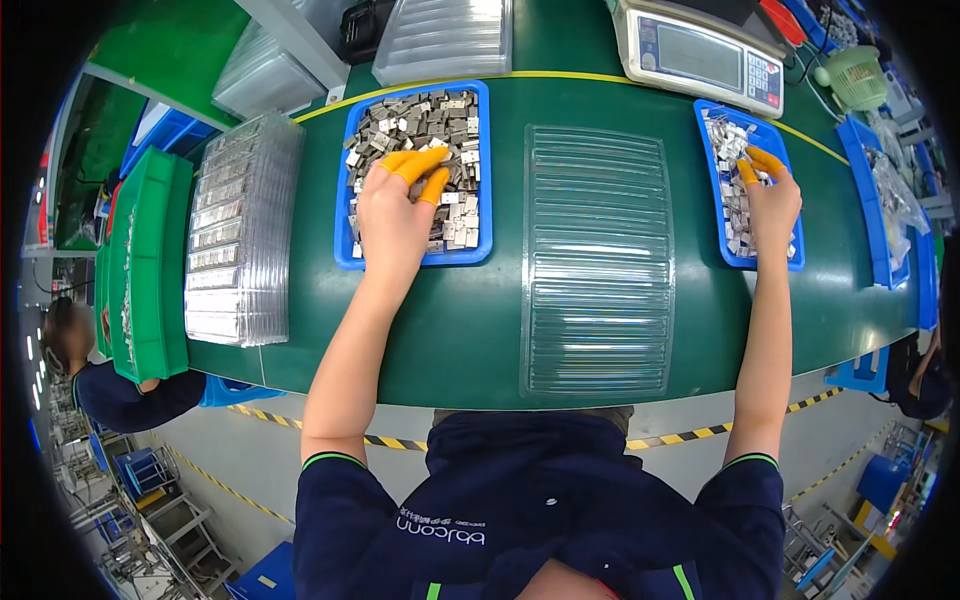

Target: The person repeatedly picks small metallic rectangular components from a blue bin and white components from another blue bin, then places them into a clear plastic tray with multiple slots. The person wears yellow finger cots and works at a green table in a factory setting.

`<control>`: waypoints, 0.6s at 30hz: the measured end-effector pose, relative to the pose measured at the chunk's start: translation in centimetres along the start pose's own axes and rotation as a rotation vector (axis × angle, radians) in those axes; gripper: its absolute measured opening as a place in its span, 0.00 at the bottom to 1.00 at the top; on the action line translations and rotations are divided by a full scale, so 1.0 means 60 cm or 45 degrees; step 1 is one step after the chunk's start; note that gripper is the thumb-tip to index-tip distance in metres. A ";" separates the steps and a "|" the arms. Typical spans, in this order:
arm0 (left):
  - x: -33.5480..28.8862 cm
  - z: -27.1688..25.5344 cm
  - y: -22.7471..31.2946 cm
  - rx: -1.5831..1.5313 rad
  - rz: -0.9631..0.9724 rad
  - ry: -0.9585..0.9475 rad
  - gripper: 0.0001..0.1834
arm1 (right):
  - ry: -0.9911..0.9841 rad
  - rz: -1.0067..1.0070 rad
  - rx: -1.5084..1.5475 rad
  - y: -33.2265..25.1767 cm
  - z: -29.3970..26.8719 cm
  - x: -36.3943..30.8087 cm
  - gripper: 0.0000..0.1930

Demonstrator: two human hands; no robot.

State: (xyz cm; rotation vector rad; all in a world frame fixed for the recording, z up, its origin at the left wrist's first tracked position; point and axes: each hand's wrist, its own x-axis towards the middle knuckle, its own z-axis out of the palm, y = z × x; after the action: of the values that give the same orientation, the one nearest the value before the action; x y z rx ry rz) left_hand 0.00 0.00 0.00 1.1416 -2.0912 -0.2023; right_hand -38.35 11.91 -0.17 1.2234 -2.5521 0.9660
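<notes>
My left hand [397,215], with yellow finger cots on its fingertips, reaches over a wide blue tray [487,200] heaped with small metal connector shells [462,215]. Its thumb and forefinger are apart at the parts, and no piece shows clearly between them. At the right, my right hand [772,205] dips into a narrower blue tray [712,215] of small silvery and white parts [733,140]. Yellow cots cover its thumb and forefinger too; their tips stand slightly apart over the pile. Between the trays lies a clear plastic blister tray [598,260] with many crosswise slots.
Stacked clear blister trays [240,230] stand left, beside a green bin [160,260]. More clear trays [445,40] sit at the back, with a weighing scale [700,55] back right. Another blue tray [875,210] holds bagged parts at far right. A co-worker [130,395] is at left.
</notes>
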 end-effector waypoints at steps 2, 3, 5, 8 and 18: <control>0.003 0.003 -0.002 -0.149 -0.093 0.134 0.13 | 0.033 0.029 0.145 -0.006 -0.002 0.001 0.11; 0.005 0.004 -0.008 -0.243 -0.106 0.148 0.13 | 0.065 0.034 0.217 0.001 0.000 0.000 0.11; 0.000 0.002 -0.005 -0.893 -0.442 0.067 0.14 | 0.132 0.043 0.360 0.018 0.012 0.000 0.10; -0.001 -0.010 0.020 -1.289 -0.643 -0.066 0.16 | 0.258 -0.001 0.422 0.021 0.007 0.007 0.12; 0.004 -0.023 0.070 -1.864 -0.935 -0.535 0.15 | 0.201 0.115 1.045 -0.021 -0.040 0.020 0.15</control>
State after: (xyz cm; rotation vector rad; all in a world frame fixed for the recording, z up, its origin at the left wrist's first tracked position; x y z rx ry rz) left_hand -1.94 2.59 3.01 0.7943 -1.0665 -2.0191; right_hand -38.54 12.01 2.81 1.0993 -2.1333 2.1568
